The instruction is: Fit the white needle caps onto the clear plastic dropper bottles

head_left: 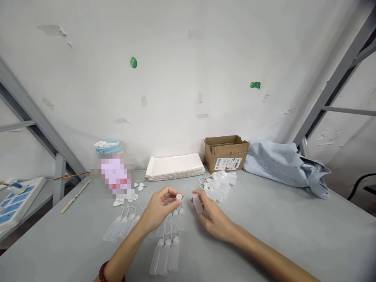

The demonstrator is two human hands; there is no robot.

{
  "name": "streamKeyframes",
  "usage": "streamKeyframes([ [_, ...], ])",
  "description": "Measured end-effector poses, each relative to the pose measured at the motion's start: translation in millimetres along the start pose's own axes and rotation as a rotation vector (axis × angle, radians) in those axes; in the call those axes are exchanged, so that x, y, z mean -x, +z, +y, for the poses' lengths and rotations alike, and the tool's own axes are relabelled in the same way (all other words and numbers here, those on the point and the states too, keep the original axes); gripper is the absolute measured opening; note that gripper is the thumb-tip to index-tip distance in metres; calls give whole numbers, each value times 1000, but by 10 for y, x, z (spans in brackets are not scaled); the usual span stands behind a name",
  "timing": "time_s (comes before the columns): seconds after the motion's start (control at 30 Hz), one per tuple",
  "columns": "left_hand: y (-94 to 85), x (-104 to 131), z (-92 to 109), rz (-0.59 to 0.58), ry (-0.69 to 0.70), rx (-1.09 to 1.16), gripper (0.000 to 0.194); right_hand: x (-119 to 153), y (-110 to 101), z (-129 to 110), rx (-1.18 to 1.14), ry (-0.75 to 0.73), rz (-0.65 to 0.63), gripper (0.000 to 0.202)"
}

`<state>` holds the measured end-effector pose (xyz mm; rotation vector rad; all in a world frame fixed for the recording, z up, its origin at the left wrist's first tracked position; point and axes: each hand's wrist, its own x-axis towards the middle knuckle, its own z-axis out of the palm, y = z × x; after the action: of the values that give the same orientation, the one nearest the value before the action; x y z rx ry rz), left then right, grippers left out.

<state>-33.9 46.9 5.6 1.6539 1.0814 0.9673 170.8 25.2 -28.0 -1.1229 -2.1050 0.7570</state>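
Observation:
Between the thumb and fingertips of my left hand (163, 203) is a small round white cap (179, 197). My right hand (212, 216) holds a small translucent bottle (197, 205), tilted, with its top toward the upper left. Below and between the hands, several translucent bottles (165, 255) with thin looped tubes lie on the grey table. More such bottles (122, 227) lie in a row left of my left forearm. Beyond my right hand is a pile of similar bottles (220, 184). Several loose white caps (130, 197) are scattered left of my left hand.
A stack of white sheets or envelopes (176, 166) lies by the wall beside an open cardboard box (226, 154). Light blue cloth (276, 164) is bunched at the right. A blue-lidded container (108, 147), partly blurred, and a thin stick (75, 197) are at the left.

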Motion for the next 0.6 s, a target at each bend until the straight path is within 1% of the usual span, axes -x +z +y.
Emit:
streamKeyframes([
  [0.1,85,16,-23,-56,-33,40,18,3,39,23,-79,21,25,66],
  [0.2,151,16,-59,-88,-59,69,22,12,69,31,-122,55,33,62],
  [0.33,204,14,-73,-143,-71,106,26,35,75,-7,-149,21,3,60],
  [0.47,223,17,-26,-154,-46,111,28,73,102,-6,-71,-49,-34,64],
  [0.6,233,37,16,-125,-42,97,28,93,152,76,115,-129,-15,61],
])
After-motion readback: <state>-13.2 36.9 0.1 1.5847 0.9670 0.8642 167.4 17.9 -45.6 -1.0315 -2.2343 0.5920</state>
